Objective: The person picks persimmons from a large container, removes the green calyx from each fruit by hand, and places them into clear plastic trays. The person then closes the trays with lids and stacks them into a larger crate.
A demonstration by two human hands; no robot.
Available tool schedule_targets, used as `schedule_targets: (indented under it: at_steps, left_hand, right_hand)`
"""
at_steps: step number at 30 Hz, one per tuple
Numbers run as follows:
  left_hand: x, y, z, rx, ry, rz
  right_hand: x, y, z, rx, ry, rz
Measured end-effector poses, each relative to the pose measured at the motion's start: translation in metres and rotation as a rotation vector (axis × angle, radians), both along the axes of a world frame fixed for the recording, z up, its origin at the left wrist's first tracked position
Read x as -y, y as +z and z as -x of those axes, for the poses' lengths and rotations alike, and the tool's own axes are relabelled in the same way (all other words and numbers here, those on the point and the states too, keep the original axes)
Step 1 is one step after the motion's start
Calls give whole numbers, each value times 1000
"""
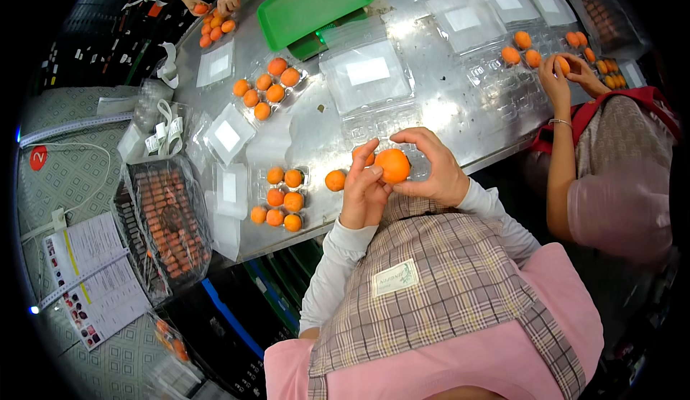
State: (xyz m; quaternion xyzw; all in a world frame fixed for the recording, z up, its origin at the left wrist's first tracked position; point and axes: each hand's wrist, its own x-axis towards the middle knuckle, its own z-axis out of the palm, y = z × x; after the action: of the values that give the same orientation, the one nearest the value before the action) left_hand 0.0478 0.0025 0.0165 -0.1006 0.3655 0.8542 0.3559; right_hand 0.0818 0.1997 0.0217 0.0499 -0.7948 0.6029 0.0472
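Observation:
An orange, round fruit, apparently an apricot [392, 166], is held up between my hands above the near table edge. My left hand [364, 190] touches its left side with thumb and fingers. My right hand [434, 168] curves around its right side, thumb at its lower edge, the index finger raised off it. Behind my left hand lie another fruit [363, 155], partly hidden, and one more fruit [335, 180] to its left. A clear plastic tray [380, 125] with moulded cups sits just beyond my hands, partly covered by them.
Filled clear trays of fruit [275, 197] stand left and farther back. Stacked clear packs [366, 74], a green tray [312, 9] and a film-lined crate of fruit [171, 219] surround the metal table [323, 125]. Co-workers' hands [560, 76] handle fruit at the right and top left.

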Motion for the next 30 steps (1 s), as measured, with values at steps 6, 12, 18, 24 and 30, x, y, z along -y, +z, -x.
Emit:
schedule_targets:
  at_steps: [6,12,18,24,30]
  left_hand:
    - [0,-3,-2,42,-98,-97]
    - [6,-7,-10,-104,-89,117]
    - [13,-12,-11,-79,-45,126]
    - [18,2,-7,-119,25,-37]
    - [27,-13,0,-333,148,131]
  right_hand:
    - [5,-3,-7,-29,-5,-28]
    - [7,-6,-9,-123,-9,-167]
    - [13,-12,-5,-122,43,-155]
    - [5,-4,4,275,38,298]
    - [-6,-29,20,415,-99,582]
